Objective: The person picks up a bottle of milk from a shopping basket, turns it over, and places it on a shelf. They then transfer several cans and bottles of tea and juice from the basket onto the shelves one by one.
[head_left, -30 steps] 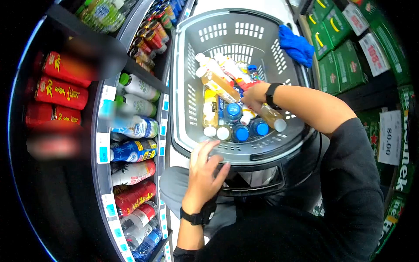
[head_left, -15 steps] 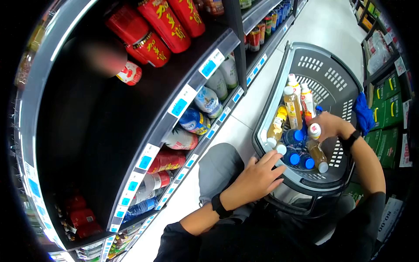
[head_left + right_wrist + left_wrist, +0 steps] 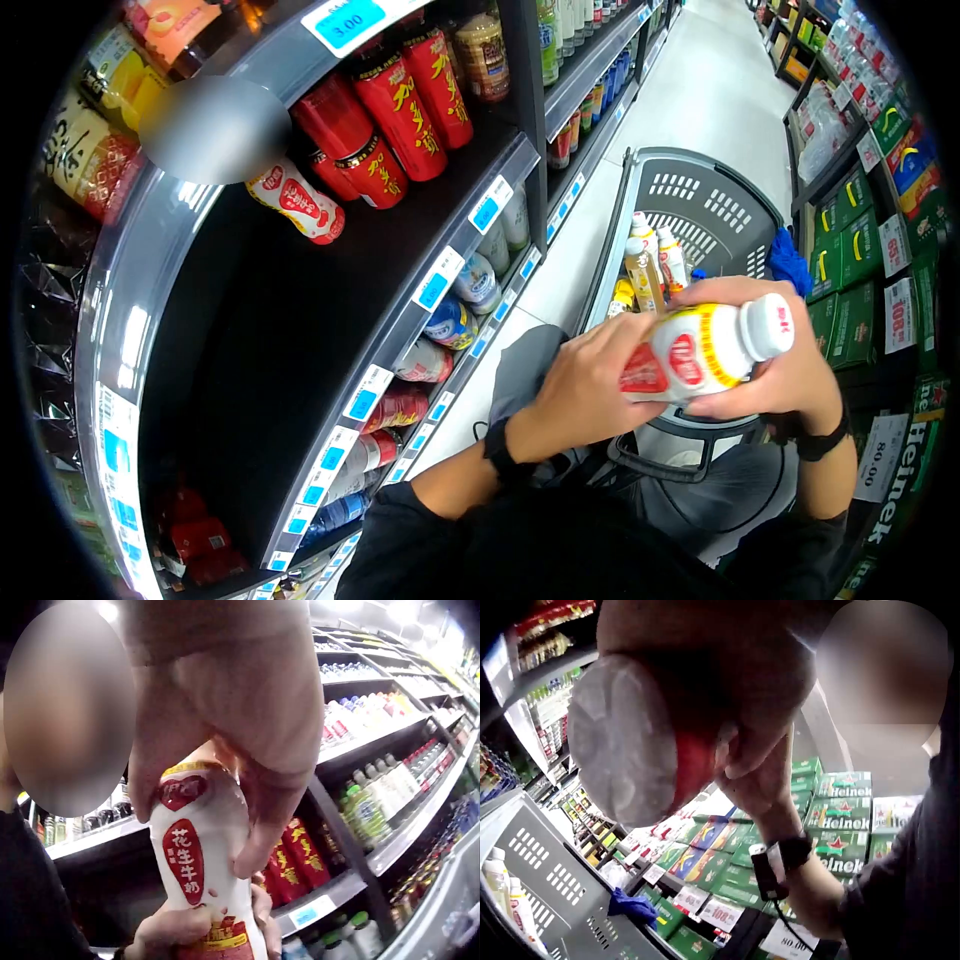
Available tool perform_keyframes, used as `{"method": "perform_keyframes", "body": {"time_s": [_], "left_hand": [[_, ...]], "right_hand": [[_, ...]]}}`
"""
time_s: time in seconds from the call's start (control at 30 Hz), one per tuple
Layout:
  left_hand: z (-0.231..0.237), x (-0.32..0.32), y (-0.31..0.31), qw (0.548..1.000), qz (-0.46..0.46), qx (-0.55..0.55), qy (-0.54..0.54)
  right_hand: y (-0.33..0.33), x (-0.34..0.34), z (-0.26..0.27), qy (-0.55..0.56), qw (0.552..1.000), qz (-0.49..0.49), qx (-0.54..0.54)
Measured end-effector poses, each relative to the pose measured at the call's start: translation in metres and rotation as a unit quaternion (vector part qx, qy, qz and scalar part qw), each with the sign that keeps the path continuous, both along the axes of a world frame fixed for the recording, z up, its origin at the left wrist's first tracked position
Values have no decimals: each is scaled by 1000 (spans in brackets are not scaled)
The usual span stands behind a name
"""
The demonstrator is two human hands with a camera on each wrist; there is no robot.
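Note:
A white bottle with red labels and a white cap is held above the near part of the basket. My left hand grips its base end, and my right hand grips it close to the cap. From the right wrist, the bottle shows a heart-shaped label, with the right hand round its upper part and the left hand lower down. The left wrist view shows the bottle's whitish base. Several bottles stand in the basket, partly hidden by the hands.
To the left, a curved shelf holds red cans and a similar white-and-red bottle lying tilted. A blue cloth hangs on the basket's right rim. Green boxes are stacked on the right. An aisle floor stretches ahead.
The right hand has come up out of the basket with the white bottle. The left hand has left the basket rim and now grips the bottle too. The head view has shifted toward the shelf.

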State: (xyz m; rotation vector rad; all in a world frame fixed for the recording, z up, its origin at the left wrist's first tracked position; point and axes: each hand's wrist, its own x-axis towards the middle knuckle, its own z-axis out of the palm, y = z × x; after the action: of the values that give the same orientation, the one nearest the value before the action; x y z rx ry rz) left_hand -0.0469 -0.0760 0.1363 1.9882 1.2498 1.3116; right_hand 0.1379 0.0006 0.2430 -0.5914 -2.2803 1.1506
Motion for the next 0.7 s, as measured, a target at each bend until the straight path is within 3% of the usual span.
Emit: {"method": "perform_keyframes", "body": {"time_s": [0.07,0.17,0.23,0.3,0.37,0.43,0.5,0.63,0.7], "left_hand": [[7,-15,-8,995,-14,-43,-94],[11,-53,-20,950,-22,-135,-280],[15,-86,-29,838,5,-266,-475],[1,-124,-30,760,10,-277,-588],[14,-147,-35,744,69,-281,-602],[16,-164,-32,772,187,-236,-560],[19,-182,-30,822,217,-156,-502],[28,-210,-20,862,269,-49,-428],[23,-230,-15,883,317,-42,-345]], "right_hand": [[-12,-12,0,21,999,-42,-14],[-11,-17,-9,33,993,-117,-3],[-4,-8,-21,9,987,-158,34],[3,-1,-34,-1,983,-183,25],[7,3,-43,-17,981,-184,57],[10,7,-52,-14,980,-185,74],[16,13,-63,-7,978,-191,88],[31,30,-94,55,968,-242,43],[37,40,-106,-20,964,-250,87]]}}
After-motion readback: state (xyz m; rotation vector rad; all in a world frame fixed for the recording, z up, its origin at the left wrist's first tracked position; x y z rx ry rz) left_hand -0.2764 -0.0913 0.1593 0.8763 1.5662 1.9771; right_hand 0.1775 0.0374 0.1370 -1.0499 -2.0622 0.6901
